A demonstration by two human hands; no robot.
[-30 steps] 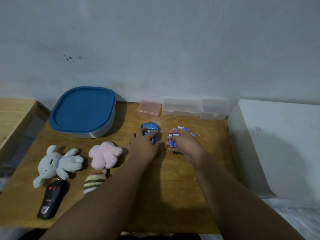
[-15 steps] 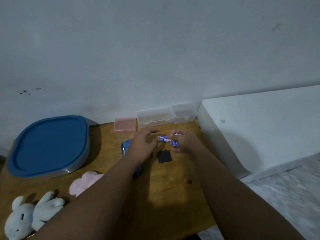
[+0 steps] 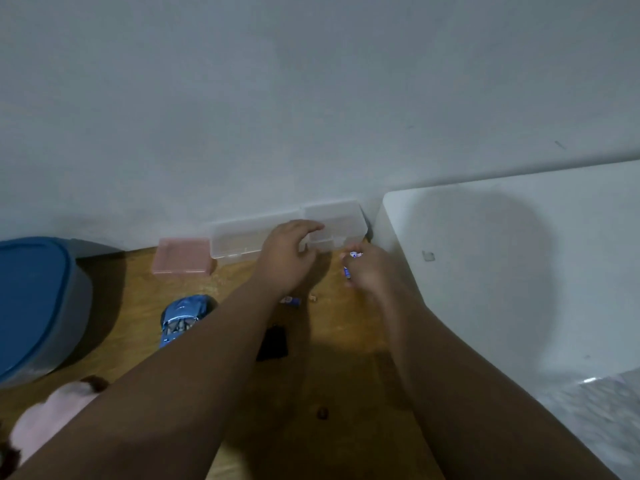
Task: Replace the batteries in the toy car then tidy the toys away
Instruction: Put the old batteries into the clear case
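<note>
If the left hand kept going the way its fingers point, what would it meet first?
Most likely the small clear box by the wall. The left hand points at it, fingertips seemingly over its lid, though whether they touch is unclear.

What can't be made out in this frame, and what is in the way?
Head view only.
How many batteries the right hand grips: its curled fingers cover most of them.
Toy car: partly behind the left forearm.
Whether the left hand touches the small clear box: its fingers hide the contact.
Blue-lidded container: cut off by the left edge.
Pink plush: blurred, cut off at the lower-left corner.
</note>
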